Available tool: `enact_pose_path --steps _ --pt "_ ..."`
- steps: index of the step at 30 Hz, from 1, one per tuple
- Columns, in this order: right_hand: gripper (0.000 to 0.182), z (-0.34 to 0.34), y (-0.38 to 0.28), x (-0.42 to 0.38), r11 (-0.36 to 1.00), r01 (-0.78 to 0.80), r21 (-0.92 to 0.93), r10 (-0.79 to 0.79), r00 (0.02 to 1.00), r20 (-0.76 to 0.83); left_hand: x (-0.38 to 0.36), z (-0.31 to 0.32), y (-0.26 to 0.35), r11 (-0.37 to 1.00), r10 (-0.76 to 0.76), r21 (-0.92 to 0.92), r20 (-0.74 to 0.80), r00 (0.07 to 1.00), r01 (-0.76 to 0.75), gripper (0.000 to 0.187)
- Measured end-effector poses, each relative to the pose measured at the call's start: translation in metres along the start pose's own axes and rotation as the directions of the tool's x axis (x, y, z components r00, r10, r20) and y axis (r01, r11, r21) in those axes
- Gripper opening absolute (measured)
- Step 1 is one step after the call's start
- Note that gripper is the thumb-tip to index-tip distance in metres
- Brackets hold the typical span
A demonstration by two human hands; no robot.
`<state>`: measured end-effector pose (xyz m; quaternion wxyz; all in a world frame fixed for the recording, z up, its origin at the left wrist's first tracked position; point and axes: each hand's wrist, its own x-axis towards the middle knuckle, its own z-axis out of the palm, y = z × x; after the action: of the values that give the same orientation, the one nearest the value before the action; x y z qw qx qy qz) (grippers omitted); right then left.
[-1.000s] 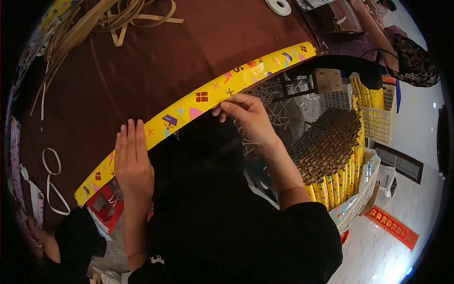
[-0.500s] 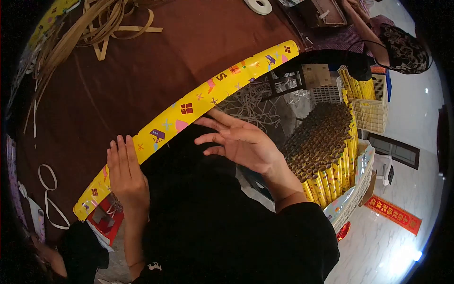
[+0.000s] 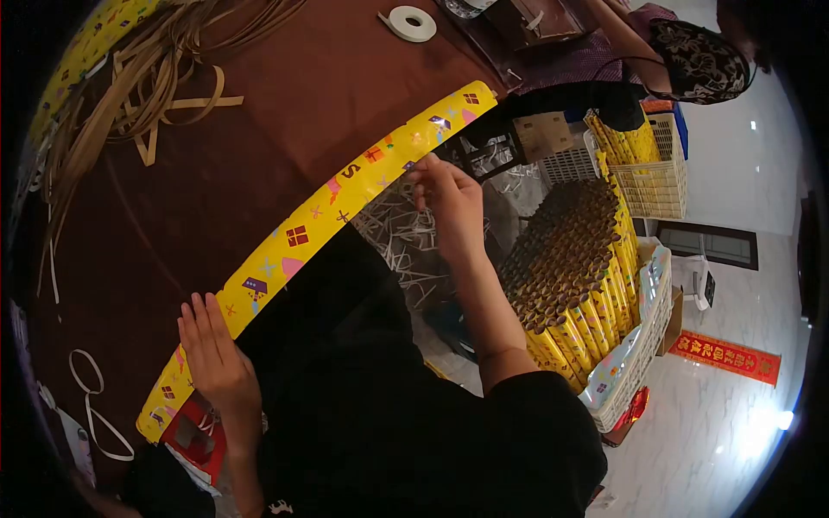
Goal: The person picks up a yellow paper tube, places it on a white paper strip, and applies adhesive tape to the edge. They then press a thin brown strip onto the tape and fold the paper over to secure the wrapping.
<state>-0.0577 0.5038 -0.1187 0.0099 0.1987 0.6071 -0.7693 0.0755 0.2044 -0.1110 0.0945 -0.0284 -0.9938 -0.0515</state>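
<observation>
A long yellow strip (image 3: 345,194) printed with gifts, bows and scissors-like shapes runs diagonally along the edge of the brown-covered table (image 3: 147,250). Near its lower left end, my left hand (image 3: 216,363) lies flat across it, fingers stretched out side by side. Further up, my right hand (image 3: 453,207) has thumb and forefinger pinched at the strip's near edge, the other fingers curled in. The strip's upper end reaches past that hand toward the table corner.
Brown flat strips (image 3: 164,82) lie tangled at the upper left, with a white tape roll (image 3: 412,24) further right. Beside me stands a crate (image 3: 643,367) packed with yellow tubes (image 3: 570,268); another crate (image 3: 665,190) is behind. A person's arm (image 3: 629,39) shows at the top right.
My right hand has gone from hovering loosely with spread fingers to pinching the strip's edge, further up along it. The left hand stays flat on the strip. The whole view has shifted slightly.
</observation>
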Motion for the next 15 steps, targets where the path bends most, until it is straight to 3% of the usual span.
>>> enact_pose_path --steps 1,10,15 --pt "0.022 0.003 0.003 0.003 0.996 -0.073 0.055 0.072 0.997 0.016 -0.001 0.002 -0.001 1.0 0.008 0.003 -0.01 1.0 -0.008 0.062" --pt "0.018 0.01 -0.006 0.016 0.996 -0.083 -0.031 0.084 0.996 0.024 0.0 0.003 -0.002 0.999 0.019 0.027 -0.015 1.0 -0.018 0.061" --pt "0.017 0.003 -0.007 0.02 0.99 -0.141 0.014 0.139 0.987 0.078 0.0 0.002 0.0 1.0 -0.01 0.019 -0.001 1.0 0.01 0.063"
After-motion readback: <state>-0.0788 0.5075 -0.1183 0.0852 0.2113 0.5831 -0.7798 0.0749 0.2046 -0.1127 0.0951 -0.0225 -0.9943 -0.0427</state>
